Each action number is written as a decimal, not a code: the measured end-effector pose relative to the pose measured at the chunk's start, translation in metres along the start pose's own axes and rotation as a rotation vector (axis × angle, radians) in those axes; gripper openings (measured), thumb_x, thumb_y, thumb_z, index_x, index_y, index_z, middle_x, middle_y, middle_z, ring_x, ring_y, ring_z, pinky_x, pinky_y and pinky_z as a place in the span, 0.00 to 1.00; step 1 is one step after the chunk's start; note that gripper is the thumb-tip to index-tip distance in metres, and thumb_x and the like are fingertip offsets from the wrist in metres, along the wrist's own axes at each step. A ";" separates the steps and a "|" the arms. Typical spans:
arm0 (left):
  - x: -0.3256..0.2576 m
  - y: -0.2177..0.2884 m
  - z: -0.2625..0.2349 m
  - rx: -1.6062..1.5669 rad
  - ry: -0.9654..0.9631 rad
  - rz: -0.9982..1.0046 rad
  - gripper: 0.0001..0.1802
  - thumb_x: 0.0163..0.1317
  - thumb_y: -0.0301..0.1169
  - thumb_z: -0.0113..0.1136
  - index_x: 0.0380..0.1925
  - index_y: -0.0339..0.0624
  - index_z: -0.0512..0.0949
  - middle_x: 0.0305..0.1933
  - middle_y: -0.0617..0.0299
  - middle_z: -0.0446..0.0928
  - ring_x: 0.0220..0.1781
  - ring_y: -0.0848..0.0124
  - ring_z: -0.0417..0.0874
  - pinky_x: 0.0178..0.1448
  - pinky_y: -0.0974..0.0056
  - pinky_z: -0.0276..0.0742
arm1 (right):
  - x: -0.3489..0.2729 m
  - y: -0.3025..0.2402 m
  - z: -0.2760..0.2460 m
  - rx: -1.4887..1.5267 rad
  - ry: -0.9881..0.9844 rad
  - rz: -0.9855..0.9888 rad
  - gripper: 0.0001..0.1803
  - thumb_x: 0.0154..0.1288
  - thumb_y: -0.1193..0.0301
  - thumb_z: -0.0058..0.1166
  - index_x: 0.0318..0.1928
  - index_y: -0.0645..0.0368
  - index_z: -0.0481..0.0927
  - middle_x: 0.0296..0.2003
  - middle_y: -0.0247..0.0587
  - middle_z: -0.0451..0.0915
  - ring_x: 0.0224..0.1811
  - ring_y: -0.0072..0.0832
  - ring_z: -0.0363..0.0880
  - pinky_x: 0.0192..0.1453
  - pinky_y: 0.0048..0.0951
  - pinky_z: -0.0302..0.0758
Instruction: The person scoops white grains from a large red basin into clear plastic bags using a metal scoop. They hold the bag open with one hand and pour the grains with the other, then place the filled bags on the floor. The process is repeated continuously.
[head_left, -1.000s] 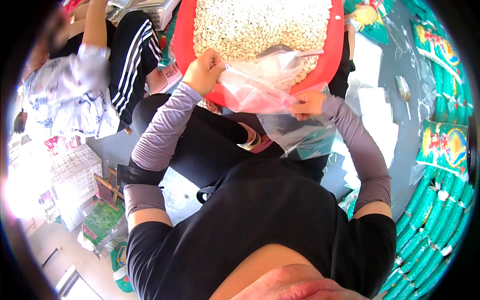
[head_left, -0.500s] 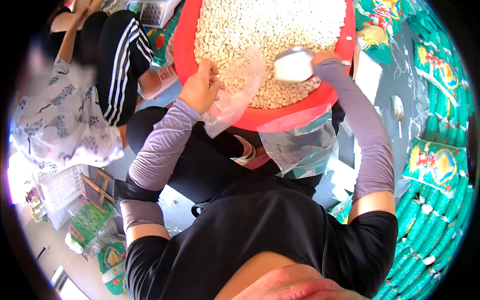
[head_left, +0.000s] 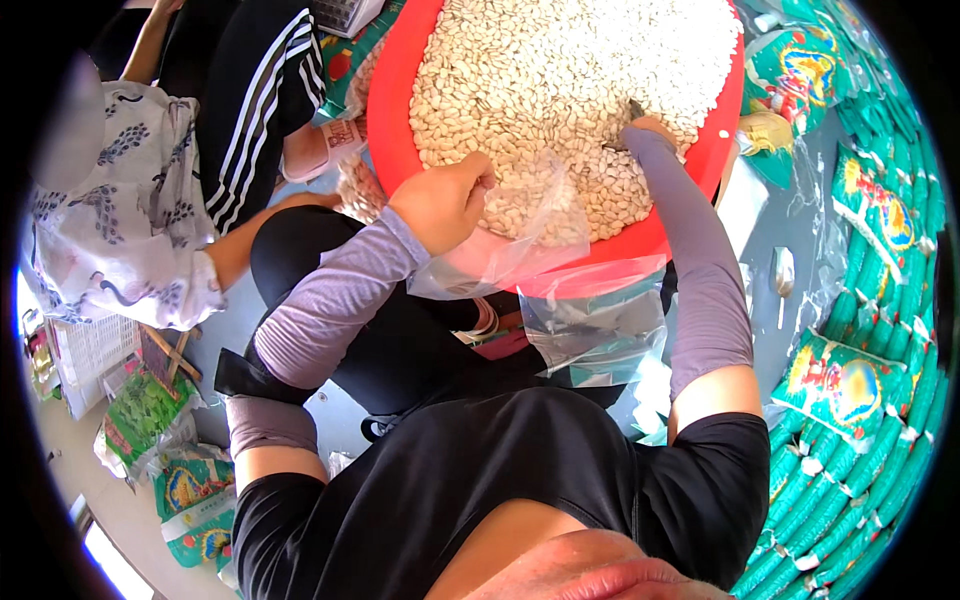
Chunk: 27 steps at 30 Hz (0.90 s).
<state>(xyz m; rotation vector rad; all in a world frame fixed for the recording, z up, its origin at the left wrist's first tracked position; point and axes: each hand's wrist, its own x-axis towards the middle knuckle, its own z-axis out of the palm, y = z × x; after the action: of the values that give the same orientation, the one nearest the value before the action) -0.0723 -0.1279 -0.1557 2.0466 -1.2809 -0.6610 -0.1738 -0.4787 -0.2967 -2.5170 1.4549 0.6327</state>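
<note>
the red basin (head_left: 400, 140) heaped with pale seeds (head_left: 570, 80) sits close before the knees, little free room at its near rim; the left hand (head_left: 440, 200) is clamped on a clear plastic bag (head_left: 520, 235) at that rim; the right hand (head_left: 640, 130), earlier lifting a scoop, now digs into the seeds, grip hidden; green packets (head_left: 850, 380) crowd the floor on the right.

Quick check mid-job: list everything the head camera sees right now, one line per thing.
Basin: one, red, top centre.
Seeds: a heap, pale cream, filling the basin.
Clear plastic bag: one, at the basin's near rim, in the left hand's grip.
Spare clear bags: a few, on the lap below the basin.
Printed packets: many, green, stacked along the right edge.
Co-worker's sleeve: one, white patterned, left.
Left hand: pinching the bag's mouth.
Right hand: dug into the seeds, mostly hidden.
</note>
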 end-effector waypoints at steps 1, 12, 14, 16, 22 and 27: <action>0.003 -0.005 0.003 0.008 -0.027 -0.024 0.07 0.57 0.27 0.48 0.36 0.41 0.69 0.29 0.50 0.77 0.32 0.51 0.79 0.35 0.53 0.73 | 0.003 0.000 0.004 0.037 -0.037 -0.004 0.22 0.56 0.58 0.43 0.45 0.58 0.79 0.46 0.48 0.78 0.50 0.38 0.77 0.51 0.37 0.71; 0.029 -0.040 -0.002 0.203 0.376 0.005 0.08 0.54 0.24 0.47 0.33 0.46 0.74 0.35 0.53 0.76 0.37 0.52 0.78 0.40 0.54 0.73 | 0.046 0.034 0.075 0.463 0.010 -0.089 0.26 0.56 0.52 0.42 0.34 0.65 0.80 0.32 0.51 0.80 0.35 0.37 0.78 0.40 0.33 0.71; 0.023 -0.038 0.006 0.212 0.369 0.041 0.08 0.54 0.24 0.47 0.34 0.43 0.74 0.37 0.52 0.76 0.39 0.52 0.78 0.42 0.56 0.74 | 0.040 0.030 0.069 0.665 -0.069 -0.127 0.25 0.56 0.53 0.45 0.30 0.66 0.79 0.24 0.47 0.79 0.24 0.33 0.77 0.30 0.32 0.71; 0.014 -0.043 0.016 0.270 0.325 0.037 0.10 0.53 0.24 0.48 0.36 0.44 0.75 0.37 0.53 0.76 0.39 0.54 0.78 0.42 0.56 0.74 | 0.009 0.008 0.037 0.777 -0.090 -0.144 0.21 0.52 0.55 0.45 0.23 0.63 0.77 0.19 0.42 0.76 0.22 0.32 0.74 0.28 0.32 0.68; 0.019 -0.042 0.046 0.491 0.075 -0.012 0.13 0.54 0.27 0.49 0.40 0.47 0.74 0.42 0.55 0.74 0.40 0.59 0.79 0.42 0.56 0.75 | -0.047 0.007 -0.028 0.840 -0.006 -0.229 0.18 0.55 0.59 0.46 0.25 0.63 0.76 0.17 0.39 0.74 0.17 0.27 0.70 0.23 0.29 0.65; 0.040 -0.049 0.062 0.425 0.137 -0.113 0.11 0.56 0.29 0.48 0.40 0.46 0.74 0.43 0.51 0.75 0.41 0.57 0.79 0.44 0.56 0.74 | -0.095 0.014 -0.057 0.914 -0.133 -0.288 0.14 0.57 0.63 0.46 0.32 0.60 0.76 0.23 0.33 0.75 0.20 0.19 0.69 0.25 0.23 0.67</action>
<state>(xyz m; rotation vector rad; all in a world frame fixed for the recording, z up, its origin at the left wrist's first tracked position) -0.0705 -0.1630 -0.2370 2.4730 -1.3170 -0.3039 -0.2114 -0.4310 -0.2035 -1.8431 0.9717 0.0381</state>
